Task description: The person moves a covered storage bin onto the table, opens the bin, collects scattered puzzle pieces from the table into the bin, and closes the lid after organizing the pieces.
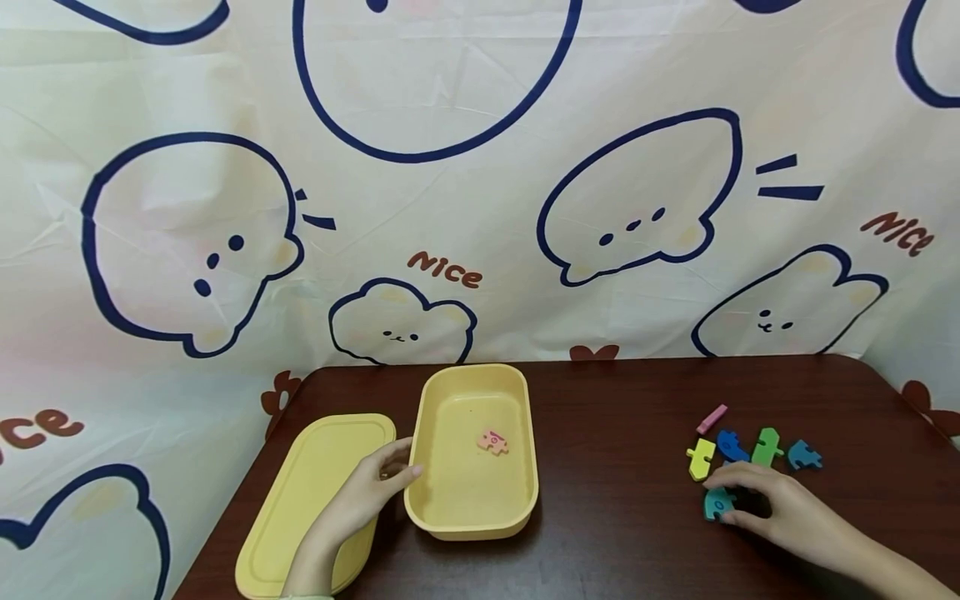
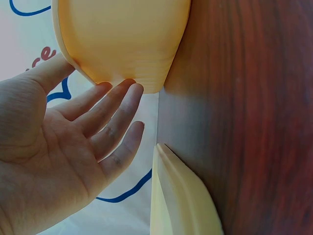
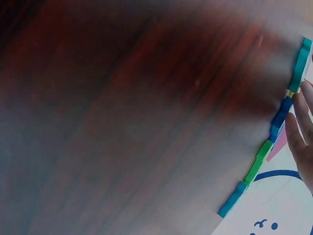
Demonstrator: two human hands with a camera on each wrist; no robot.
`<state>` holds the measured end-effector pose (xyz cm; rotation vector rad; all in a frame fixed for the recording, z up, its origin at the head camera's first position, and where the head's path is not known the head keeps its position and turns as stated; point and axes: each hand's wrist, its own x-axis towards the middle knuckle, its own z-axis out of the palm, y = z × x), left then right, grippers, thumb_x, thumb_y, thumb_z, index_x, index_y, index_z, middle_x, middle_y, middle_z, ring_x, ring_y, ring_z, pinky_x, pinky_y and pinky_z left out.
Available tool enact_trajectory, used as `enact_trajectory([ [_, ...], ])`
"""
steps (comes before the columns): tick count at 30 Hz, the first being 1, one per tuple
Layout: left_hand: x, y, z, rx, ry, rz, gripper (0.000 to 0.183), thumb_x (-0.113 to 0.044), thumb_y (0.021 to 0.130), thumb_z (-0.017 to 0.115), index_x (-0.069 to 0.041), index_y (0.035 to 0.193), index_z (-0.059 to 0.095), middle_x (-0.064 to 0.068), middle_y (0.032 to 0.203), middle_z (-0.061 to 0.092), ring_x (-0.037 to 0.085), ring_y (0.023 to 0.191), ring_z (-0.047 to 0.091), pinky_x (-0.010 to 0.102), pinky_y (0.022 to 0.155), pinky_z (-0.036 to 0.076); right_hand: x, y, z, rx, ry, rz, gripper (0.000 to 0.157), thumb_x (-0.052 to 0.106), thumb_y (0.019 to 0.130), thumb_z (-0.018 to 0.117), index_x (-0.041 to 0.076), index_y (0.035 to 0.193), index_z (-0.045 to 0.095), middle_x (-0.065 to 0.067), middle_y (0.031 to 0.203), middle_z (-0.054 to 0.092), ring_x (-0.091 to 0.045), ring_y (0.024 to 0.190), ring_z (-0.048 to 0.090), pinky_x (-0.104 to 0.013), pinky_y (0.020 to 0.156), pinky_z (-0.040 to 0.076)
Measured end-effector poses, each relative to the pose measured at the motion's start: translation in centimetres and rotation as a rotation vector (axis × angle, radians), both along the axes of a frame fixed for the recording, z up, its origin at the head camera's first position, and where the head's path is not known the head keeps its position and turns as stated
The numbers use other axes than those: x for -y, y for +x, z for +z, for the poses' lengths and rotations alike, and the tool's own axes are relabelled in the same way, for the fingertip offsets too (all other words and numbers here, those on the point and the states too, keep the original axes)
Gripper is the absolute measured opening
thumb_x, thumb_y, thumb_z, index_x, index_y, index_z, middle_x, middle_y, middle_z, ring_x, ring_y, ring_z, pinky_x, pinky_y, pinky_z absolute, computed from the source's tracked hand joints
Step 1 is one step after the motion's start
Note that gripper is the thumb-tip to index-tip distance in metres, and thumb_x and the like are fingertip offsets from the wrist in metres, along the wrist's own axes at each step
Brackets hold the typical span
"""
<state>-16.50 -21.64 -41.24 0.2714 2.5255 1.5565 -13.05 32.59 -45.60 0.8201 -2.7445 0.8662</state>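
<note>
A yellow plastic box (image 1: 471,508) stands on the table with a pink puzzle piece (image 1: 492,442) lying inside. My left hand (image 1: 369,490) holds its left side, thumb at the rim and fingertips against the outer wall, as the left wrist view also shows. On the right, my right hand (image 1: 780,508) pinches a teal puzzle piece (image 1: 717,504) between thumb and forefinger. Just beyond that hand lie a yellow piece (image 1: 701,459), a dark blue piece (image 1: 731,446), a green piece (image 1: 767,447) and a blue piece (image 1: 805,455).
A yellow lid (image 1: 300,492) lies flat left of the box, partly under the left forearm. Behind the loose pieces is a pink stick-shaped piece (image 1: 712,418). The dark brown table (image 1: 607,467) ends at a cloth (image 1: 510,317) with cartoon drawings.
</note>
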Motion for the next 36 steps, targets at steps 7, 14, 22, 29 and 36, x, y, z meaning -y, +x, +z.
enact_trajectory([
  [7,0.11,-0.02,-0.05,0.000,-0.003,-0.005,0.054,-0.018,0.099,0.063,0.007,0.144,0.044,0.017,0.121,0.063,0.027,0.109,0.060,0.038,0.087,0.049,0.08,-0.16,-0.30,-0.005,0.022,0.007,0.033,0.025,0.082,0.082,0.025,0.113,0.071,0.013,0.112,0.063,0.003,0.104,0.055,-0.014,0.079,0.048],
  [14,0.23,-0.08,-0.05,-0.005,-0.001,-0.003,0.054,-0.018,0.099,0.063,0.007,0.143,0.045,0.017,0.120,0.064,0.025,0.107,0.060,0.037,0.087,0.049,0.24,-0.30,-0.25,-0.027,0.061,0.013,0.036,0.029,0.080,0.083,0.027,0.114,0.070,0.014,0.113,0.063,0.003,0.105,0.052,-0.016,0.079,0.049],
  [22,0.09,-0.10,0.12,-0.012,-0.015,-0.004,0.054,-0.018,0.099,0.063,0.007,0.143,0.045,0.017,0.121,0.064,0.027,0.109,0.060,0.038,0.087,0.049,0.11,-0.33,-0.25,-0.051,0.074,0.013,0.037,0.025,0.079,0.084,0.027,0.113,0.070,0.016,0.112,0.063,0.002,0.105,0.053,-0.014,0.079,0.047],
  [29,0.04,-0.09,0.08,-0.008,-0.013,-0.003,0.054,-0.018,0.099,0.063,0.007,0.143,0.045,0.017,0.121,0.064,0.028,0.109,0.060,0.038,0.087,0.050,0.14,-0.23,-0.13,-0.057,0.086,0.005,0.037,0.025,0.078,0.084,0.028,0.112,0.070,0.016,0.111,0.063,0.002,0.104,0.053,-0.015,0.078,0.048],
  [36,0.03,-0.05,0.02,-0.013,-0.006,-0.007,0.054,-0.018,0.099,0.063,0.007,0.143,0.045,0.017,0.121,0.064,0.028,0.109,0.061,0.038,0.088,0.049,0.05,-0.09,-0.01,-0.039,0.096,-0.013,0.035,0.028,0.080,0.083,0.028,0.112,0.070,0.016,0.111,0.062,0.001,0.103,0.054,-0.016,0.078,0.049],
])
